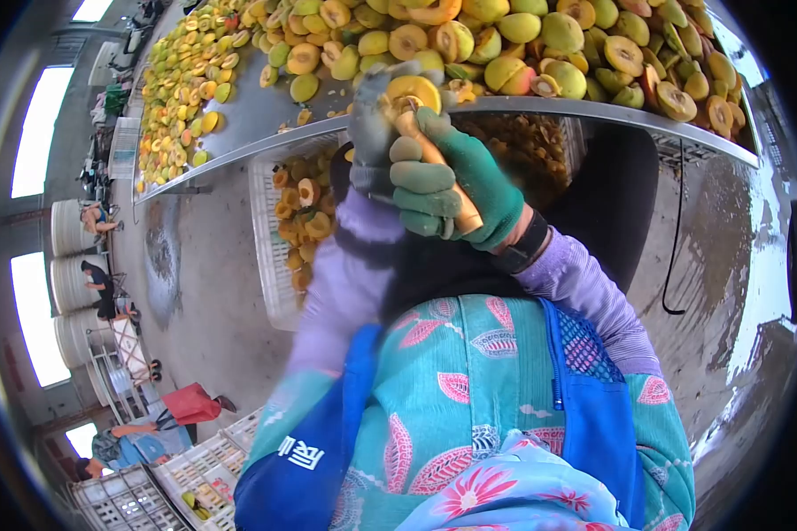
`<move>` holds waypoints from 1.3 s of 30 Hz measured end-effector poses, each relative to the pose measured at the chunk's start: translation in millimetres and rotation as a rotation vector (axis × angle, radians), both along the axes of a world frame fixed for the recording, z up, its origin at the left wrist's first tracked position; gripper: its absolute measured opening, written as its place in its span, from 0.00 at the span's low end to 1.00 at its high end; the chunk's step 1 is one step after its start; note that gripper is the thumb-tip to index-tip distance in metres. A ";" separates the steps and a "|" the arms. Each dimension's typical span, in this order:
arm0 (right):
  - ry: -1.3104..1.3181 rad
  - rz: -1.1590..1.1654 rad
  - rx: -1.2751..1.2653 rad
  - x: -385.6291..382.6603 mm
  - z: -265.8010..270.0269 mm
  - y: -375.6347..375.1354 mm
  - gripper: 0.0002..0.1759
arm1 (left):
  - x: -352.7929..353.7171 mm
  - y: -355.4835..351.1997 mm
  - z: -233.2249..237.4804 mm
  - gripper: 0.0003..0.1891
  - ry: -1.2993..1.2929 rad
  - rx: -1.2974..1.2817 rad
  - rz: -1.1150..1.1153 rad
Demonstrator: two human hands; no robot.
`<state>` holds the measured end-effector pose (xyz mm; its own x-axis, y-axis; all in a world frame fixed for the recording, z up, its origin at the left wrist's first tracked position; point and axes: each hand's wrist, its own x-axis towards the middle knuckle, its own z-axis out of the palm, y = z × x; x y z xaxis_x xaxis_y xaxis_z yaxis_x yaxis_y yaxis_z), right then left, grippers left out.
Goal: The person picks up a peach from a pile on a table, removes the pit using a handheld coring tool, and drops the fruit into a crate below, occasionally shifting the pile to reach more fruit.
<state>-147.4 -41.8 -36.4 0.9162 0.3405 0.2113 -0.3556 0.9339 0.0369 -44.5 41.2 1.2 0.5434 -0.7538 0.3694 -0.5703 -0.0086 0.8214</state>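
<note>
My left hand (372,133), in a grey glove and partly blurred, is closed around a yellow peach half (416,90) at the near edge of the metal table. In a green glove, my right hand (474,177) grips the wooden handle (466,211) of a pitting tool. The tool's upper end meets the cut face of the fruit; its tip is hard to make out. Just beyond both hands lies a heap of whole and halved peaches (518,75).
The metal table's rim (279,139) runs across in front of me. Below it stands a white crate (270,239) with pitted halves. More halves (531,146) lie beneath the table to the right. Several people sit along the left, near white crates (226,456).
</note>
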 end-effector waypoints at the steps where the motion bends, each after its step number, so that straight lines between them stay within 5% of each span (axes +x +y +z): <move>1: -0.001 0.005 -0.043 -2.2 3.0 0.0 0.23 | -5.8 11.4 -3.9 0.13 -0.045 0.001 0.118; 3: -0.001 0.017 -0.127 -12.0 5.7 -1.7 0.23 | -12.8 33.4 -20.2 0.15 -0.135 0.004 0.355; 6: 0.239 -0.046 -0.115 -26.5 -29.2 -35.8 0.21 | 74.6 113.2 -16.1 0.15 0.261 0.522 0.690; 8: 0.500 -0.025 -0.114 -23.7 -50.4 -34.7 0.21 | 104.6 111.8 -2.6 0.20 -0.272 0.871 0.768; 10: 0.585 -0.047 -0.339 -20.7 -44.1 -27.8 0.21 | 160.8 84.8 -5.7 0.23 -0.438 0.801 0.524; 13: 0.582 -0.186 -0.583 -20.7 -12.6 -25.5 0.22 | 227.1 28.6 -45.4 0.26 -0.503 1.175 0.636; 16: 0.636 -0.379 -0.794 -21.7 -9.4 -26.2 0.23 | 238.8 26.8 -29.1 0.28 -0.390 1.198 0.405; 18: 0.572 -0.497 -1.058 -17.7 2.4 -25.7 0.23 | 216.1 50.7 -41.8 0.28 0.109 0.525 0.155; 20: 0.512 -0.509 -1.251 -2.6 3.1 -22.6 0.18 | 188.6 79.2 -47.5 0.26 0.233 0.194 0.094; 23: 0.126 -0.973 -1.673 26.2 -19.6 -0.5 0.21 | 112.8 68.8 -52.5 0.23 -0.091 0.211 0.237; 26: -0.004 -0.923 -2.034 27.2 -1.5 -5.3 0.24 | 73.6 50.8 -45.3 0.21 -0.785 0.273 0.329; 28: 0.008 -0.886 -2.069 24.4 -0.8 -8.9 0.24 | 51.7 36.4 -36.9 0.26 -0.265 0.155 0.203; 30: 0.036 -0.834 -2.047 19.4 -0.8 -9.2 0.25 | 40.6 27.2 -32.4 0.32 0.705 -0.225 -0.042; 33: 0.098 -0.753 -1.928 12.9 -1.8 -6.7 0.25 | 23.4 18.6 -32.9 0.35 0.813 -0.293 -0.052; 34: 0.120 -0.740 -1.882 12.3 -2.2 -3.8 0.25 | 12.4 15.4 -32.1 0.27 0.748 -0.361 -0.053; 37: 0.146 -0.698 -1.846 7.7 1.5 2.2 0.25 | 8.3 13.5 -46.9 0.25 0.482 -0.353 0.124; 39: 0.153 -0.669 -1.860 4.7 4.4 4.4 0.25 | 7.1 16.1 -47.2 0.24 0.539 -0.321 0.181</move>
